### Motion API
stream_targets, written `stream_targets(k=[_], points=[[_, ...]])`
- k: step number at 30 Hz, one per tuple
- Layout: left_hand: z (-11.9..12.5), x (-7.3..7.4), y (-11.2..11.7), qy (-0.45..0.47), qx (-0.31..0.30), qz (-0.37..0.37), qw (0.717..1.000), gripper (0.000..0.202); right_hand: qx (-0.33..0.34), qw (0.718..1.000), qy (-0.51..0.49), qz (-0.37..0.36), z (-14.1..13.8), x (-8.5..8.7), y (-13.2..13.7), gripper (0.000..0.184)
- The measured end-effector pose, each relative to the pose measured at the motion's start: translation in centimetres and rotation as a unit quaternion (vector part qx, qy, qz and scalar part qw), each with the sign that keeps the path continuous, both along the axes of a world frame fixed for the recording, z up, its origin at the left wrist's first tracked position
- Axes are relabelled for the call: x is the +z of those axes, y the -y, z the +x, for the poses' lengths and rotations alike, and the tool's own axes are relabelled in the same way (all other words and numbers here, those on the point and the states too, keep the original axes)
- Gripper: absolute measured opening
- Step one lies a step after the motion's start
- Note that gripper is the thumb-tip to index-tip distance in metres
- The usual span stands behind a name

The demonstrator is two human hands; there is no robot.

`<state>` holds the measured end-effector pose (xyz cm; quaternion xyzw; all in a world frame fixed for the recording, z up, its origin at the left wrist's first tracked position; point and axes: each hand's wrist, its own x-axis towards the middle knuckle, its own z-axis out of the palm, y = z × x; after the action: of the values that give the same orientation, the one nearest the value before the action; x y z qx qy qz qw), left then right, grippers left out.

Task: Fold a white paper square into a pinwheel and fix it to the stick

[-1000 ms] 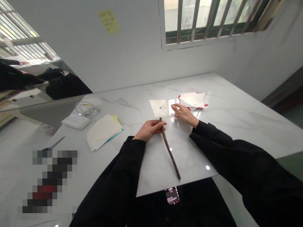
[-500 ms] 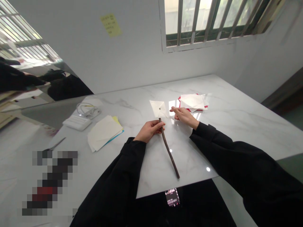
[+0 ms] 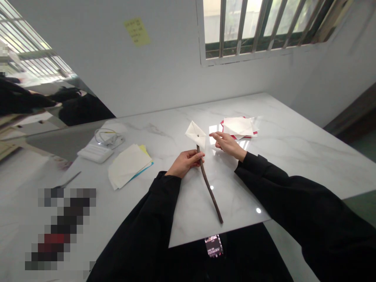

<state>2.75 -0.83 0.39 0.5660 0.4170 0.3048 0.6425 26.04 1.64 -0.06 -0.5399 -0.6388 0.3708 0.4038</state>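
Observation:
My left hand (image 3: 185, 163) is shut around the upper end of a thin dark twig (image 3: 209, 187), which slants down toward me across the marble table (image 3: 282, 156). On the twig's tip sits a square of white paper (image 3: 196, 135), pinned through its centre by a small metal point and tilted. My right hand (image 3: 229, 145) hovers beside it, fingers extended toward the paper, holding nothing. Its fingertips stay a little apart from the paper.
A pile of white paper with red sheets (image 3: 238, 127) lies behind my right hand. Left of my hands are a stack of cream and coloured paper (image 3: 127, 165), a white flat box (image 3: 95, 153), a coiled cable (image 3: 107, 137) and scissors (image 3: 68, 180). A mirror stands at the left.
The paper square has turned and tilted on the twig, no longer lying flat to view. My right fingertips have shifted slightly toward it. The left hand's grip is unchanged.

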Motion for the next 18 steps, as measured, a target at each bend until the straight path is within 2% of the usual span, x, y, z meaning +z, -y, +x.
stream_targets(k=[3, 6, 11, 15, 18], points=[[-0.2, 0.2, 0.1, -0.020, -0.039, 0.000, 0.999, 0.044, -0.017, 0.999, 0.012, 0.031, 0.2, -0.1, 0.0, 0.071], [-0.2, 0.4, 0.2, -0.028, -0.044, 0.006, 0.999, 0.044, -0.022, 0.997, 0.044, 0.054, 0.7, 0.0, -0.2, 0.073], [-0.1, 0.5, 0.2, -0.011, -0.038, -0.004, 0.999, 0.045, 0.017, 0.991, 0.131, 0.003, 1.4, 0.3, -0.4, 0.087], [-0.1, 0.3, 0.2, 0.000, -0.028, -0.011, 1.000, 0.047, -0.021, 0.988, 0.151, 0.005, 1.3, 0.4, -0.6, 0.080], [-0.1, 0.2, 0.1, -0.001, -0.027, -0.006, 1.000, 0.048, 0.012, 0.991, 0.133, 0.017, 0.8, 1.8, 0.4, 0.072]])
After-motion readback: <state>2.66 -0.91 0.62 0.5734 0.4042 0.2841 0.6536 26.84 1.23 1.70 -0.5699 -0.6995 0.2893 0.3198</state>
